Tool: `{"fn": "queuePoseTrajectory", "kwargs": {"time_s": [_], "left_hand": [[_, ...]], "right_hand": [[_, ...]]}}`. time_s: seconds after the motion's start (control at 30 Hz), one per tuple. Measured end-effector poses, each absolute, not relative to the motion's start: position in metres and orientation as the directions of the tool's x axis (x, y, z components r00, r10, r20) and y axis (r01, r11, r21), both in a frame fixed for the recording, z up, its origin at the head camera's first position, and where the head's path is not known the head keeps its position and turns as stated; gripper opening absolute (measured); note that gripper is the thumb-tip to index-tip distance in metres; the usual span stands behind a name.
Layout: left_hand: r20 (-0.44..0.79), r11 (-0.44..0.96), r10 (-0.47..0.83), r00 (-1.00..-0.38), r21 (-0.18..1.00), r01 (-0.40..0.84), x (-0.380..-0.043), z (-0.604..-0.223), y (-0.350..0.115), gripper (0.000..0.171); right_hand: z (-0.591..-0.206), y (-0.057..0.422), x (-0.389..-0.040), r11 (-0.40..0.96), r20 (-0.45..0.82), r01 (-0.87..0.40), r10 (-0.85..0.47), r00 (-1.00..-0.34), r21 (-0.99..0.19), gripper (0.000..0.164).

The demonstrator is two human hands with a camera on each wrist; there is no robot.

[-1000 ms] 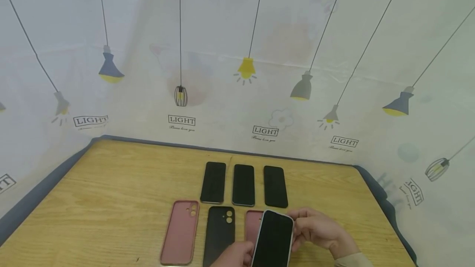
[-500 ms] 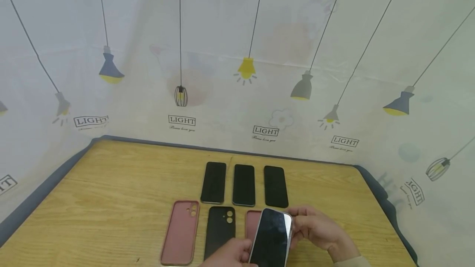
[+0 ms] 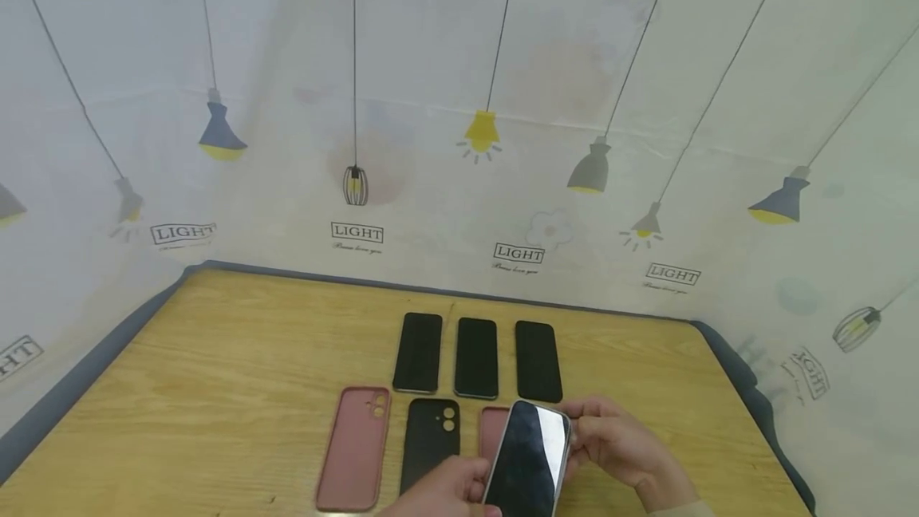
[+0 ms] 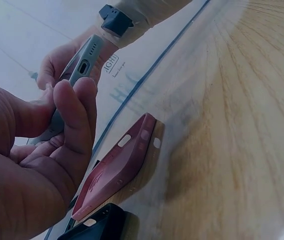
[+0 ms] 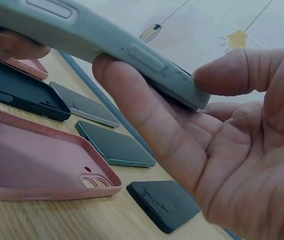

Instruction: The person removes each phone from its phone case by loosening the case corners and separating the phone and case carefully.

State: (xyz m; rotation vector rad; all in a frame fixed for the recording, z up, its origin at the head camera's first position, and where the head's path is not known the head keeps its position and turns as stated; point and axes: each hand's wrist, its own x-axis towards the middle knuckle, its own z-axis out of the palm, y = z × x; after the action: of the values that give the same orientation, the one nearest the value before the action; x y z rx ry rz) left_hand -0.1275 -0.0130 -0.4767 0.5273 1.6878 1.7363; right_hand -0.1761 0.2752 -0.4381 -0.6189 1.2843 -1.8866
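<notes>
Both hands hold a phone (image 3: 527, 457) in a pale grey-green phone case (image 5: 117, 45), raised over the near part of the table with its dark screen up. My left hand (image 3: 448, 489) pinches the bottom end, thumb at the screen side and fingers beneath; the charging-port cutout faces the left wrist view. At the top right corner, my right hand (image 3: 617, 445) grips with its thumb (image 5: 227, 75) on the edge and a finger along the underside. A pink phone case (image 3: 491, 429) lies behind and below the held phone, partly hidden by it.
On the wooden table (image 3: 237, 389) lie a second pink case (image 3: 353, 449) and a black case (image 3: 431, 437), both hollow side up. Behind them is a row of three dark phones (image 3: 418, 352). A printed curtain (image 3: 431, 62) rises past the table's far edge.
The held phone has tilted slightly, and a bright reflection has spread over the right part of its screen. The left hand has shifted a little along its lower edge; both hands keep hold.
</notes>
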Motion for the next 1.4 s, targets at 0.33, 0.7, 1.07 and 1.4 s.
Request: {"fn": "queuePoseTrajectory", "kwargs": {"time_s": [0.33,0.7,1.07,1.4], "left_hand": [[-0.201,0.067,0.663,-0.721,0.975,-0.210,-0.126,-0.472,-0.013,0.008],[-0.081,-0.062,0.735,-0.673,0.981,-0.185,-0.130,-0.474,-0.021,0.035],[-0.115,-0.055,0.664,-0.739,0.978,-0.202,-0.129,-0.472,-0.021,0.022],[-0.140,-0.033,0.615,-0.776,0.979,-0.203,-0.128,-0.473,-0.020,0.019]], "right_hand": [[-0.439,0.276,-0.175,-0.227,-0.008,0.316,-0.801,-0.599,-0.921,0.050],[-0.445,0.269,-0.177,-0.277,0.016,0.316,-0.774,-0.633,-0.908,0.057],[-0.446,0.264,-0.174,-0.278,0.010,0.287,-0.734,-0.679,-0.917,0.042],[-0.445,0.258,-0.162,-0.181,-0.097,0.272,-0.640,-0.763,-0.945,0.028]]}}
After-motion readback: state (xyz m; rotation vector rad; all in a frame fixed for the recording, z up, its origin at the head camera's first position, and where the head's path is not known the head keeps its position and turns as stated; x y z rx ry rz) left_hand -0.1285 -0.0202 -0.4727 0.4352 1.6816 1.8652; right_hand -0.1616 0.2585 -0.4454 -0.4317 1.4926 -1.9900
